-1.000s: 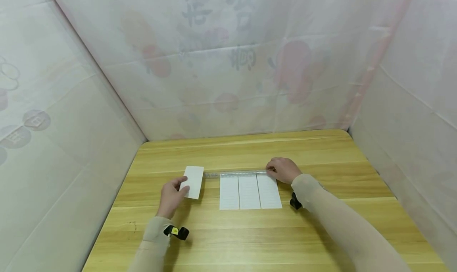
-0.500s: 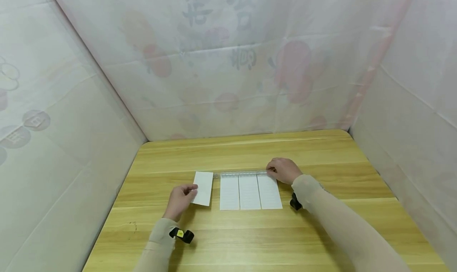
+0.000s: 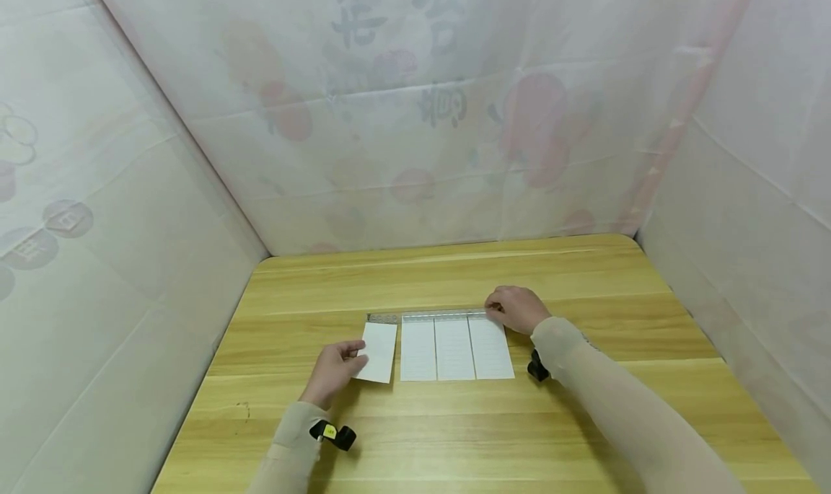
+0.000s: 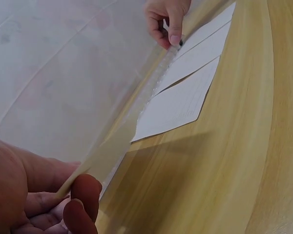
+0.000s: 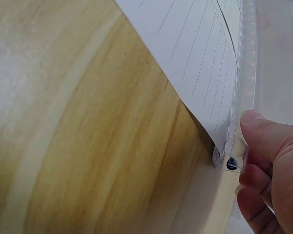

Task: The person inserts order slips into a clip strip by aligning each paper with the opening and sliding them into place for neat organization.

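Note:
My left hand (image 3: 332, 372) pinches the left edge of a white paper card (image 3: 379, 353), thumb on its face. In the left wrist view this card (image 4: 110, 151) is seen nearly edge-on, close to the clear strip. Three white lined cards (image 3: 418, 350) lie side by side to its right, top edges along a clear plastic strip (image 3: 448, 315). My right hand (image 3: 517, 309) pinches the right end of that strip. The right wrist view shows the strip's scalloped edge (image 5: 238, 78) along the lined paper (image 5: 200, 58) and a dark round spot near its end, by my fingertips.
The wood-grain table (image 3: 454, 436) extends around the cards on all sides. Pale printed fabric (image 3: 415, 119) walls it in at the back, left and right. A black wrist-worn camera (image 3: 334, 434) is strapped to each sleeve.
My left hand has carried its card right and toward me, bringing it lower beside the row and uncovering the strip's left end. My right hand keeps its place on the strip.

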A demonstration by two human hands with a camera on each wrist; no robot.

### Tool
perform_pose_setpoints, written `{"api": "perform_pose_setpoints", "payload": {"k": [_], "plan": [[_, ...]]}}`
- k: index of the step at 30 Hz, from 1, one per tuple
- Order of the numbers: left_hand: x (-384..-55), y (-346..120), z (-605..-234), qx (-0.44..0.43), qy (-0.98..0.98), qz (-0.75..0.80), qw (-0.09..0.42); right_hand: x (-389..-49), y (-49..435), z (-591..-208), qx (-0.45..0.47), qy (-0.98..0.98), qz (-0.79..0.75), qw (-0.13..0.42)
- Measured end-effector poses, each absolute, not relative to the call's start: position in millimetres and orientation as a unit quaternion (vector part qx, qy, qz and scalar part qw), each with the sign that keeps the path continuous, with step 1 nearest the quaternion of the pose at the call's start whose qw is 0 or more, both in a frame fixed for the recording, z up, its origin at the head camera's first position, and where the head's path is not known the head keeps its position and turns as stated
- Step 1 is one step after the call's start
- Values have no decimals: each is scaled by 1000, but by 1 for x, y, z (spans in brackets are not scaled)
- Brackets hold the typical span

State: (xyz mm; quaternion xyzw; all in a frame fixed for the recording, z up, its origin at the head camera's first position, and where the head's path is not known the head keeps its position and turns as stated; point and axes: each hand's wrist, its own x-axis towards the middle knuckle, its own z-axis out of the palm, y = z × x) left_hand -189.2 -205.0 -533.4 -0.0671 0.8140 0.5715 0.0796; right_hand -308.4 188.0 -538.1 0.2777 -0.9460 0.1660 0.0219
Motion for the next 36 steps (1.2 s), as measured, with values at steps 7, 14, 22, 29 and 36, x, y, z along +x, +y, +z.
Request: {"api": "perform_pose_setpoints", "payload": {"k": [7, 14, 22, 29, 36], "plan": [[-188, -203, -535, -74, 805, 582, 83, -308, 189, -537, 278, -945, 170, 25], [-188, -202, -538, -81, 796, 593, 87, -309, 189, -538, 286, -943, 169, 28], [-192, -198, -540, -85, 800, 589, 81, -309, 188, -537, 287, -943, 168, 31], [-195, -195, -539, -89, 799, 589, 77, -310, 188, -535, 284, -944, 166, 28], [-195, -193, -541, -97, 799, 589, 74, -309, 188, -536, 286, -943, 168, 30]]}}
